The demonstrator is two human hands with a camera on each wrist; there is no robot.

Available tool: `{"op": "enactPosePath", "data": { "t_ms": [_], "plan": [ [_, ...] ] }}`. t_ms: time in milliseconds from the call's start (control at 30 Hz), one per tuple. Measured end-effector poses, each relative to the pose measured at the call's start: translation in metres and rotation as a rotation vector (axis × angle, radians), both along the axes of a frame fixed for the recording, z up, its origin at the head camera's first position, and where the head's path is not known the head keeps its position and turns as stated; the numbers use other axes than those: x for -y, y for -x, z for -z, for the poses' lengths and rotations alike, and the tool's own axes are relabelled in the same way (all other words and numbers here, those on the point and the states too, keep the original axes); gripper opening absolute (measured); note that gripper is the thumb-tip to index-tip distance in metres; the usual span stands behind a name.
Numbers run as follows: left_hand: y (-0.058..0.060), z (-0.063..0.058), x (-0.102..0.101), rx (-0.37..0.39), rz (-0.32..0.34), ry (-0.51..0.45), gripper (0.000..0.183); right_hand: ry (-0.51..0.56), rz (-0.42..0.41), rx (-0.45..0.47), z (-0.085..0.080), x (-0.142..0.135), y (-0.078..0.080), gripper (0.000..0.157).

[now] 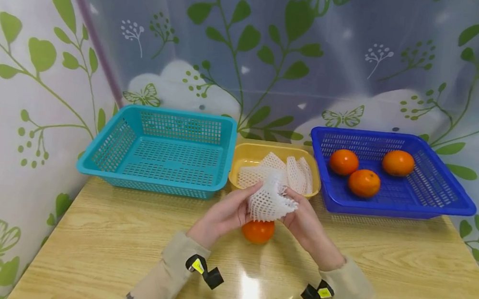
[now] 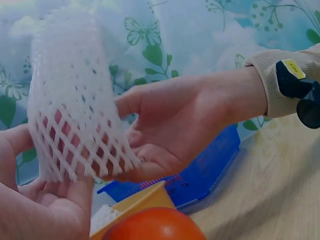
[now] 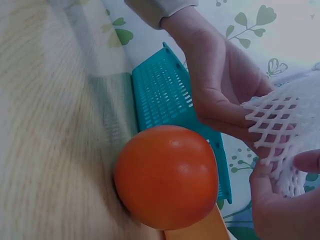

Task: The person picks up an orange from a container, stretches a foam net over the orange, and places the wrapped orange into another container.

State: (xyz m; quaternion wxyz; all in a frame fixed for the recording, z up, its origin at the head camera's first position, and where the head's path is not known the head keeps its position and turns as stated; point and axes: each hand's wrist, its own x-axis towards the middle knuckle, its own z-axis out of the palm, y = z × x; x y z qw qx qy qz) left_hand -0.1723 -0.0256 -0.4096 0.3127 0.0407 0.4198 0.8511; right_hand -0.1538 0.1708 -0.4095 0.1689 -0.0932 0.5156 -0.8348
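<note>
Stretching between both hands, the white foam net sleeve is held above the table, just over a loose orange that sits on the wooden tabletop. The left hand comes in from the left, palm turned inward, its fingers curled into the sleeve's left side and pinching the mesh. The right hand mirrors it, with fingers hooked into the opposite side; the left wrist view shows those fingers reaching inside the sleeve's open mouth. Both forearms, in beige sleeves, angle toward each other.

The orange lies just in front of the yellow tray, near its front rim, and bare tabletop spreads to either side and toward the person. Walls of leaf-patterned sheeting close in the table's left side and back.

Three containers line the far edge, side by side. The teal basket on the left shows only its slotted floor. More white net sleeves are heaped in the yellow tray in the middle. The blue basket on the right holds three oranges.
</note>
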Motion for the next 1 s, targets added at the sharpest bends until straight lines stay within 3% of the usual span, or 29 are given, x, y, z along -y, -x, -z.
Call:
{"op": "enactPosePath", "data": {
  "t_ms": [167,400,600,833,1000],
  "plan": [
    [-0.004,0.005,0.002,0.0,0.002,-0.034,0.047,0.11,-0.028,0.063,0.002,-0.003,-0.004,0.03],
    [-0.009,0.013,0.008,0.079,-0.073,-0.022,0.036,0.176,-0.112,0.032,0.01,-0.006,-0.013,0.036],
    [-0.014,0.024,0.013,0.135,-0.118,0.008,0.029,0.24,-0.036,0.185,0.021,-0.008,-0.02,0.032],
    [-0.018,0.038,0.017,0.168,-0.138,0.091,0.049,0.067,0.074,0.304,0.036,-0.005,-0.023,0.031],
    [-0.02,0.044,0.019,0.194,-0.163,0.14,0.049,0.017,0.093,0.357,0.044,-0.003,-0.022,0.024]
  ]
}}
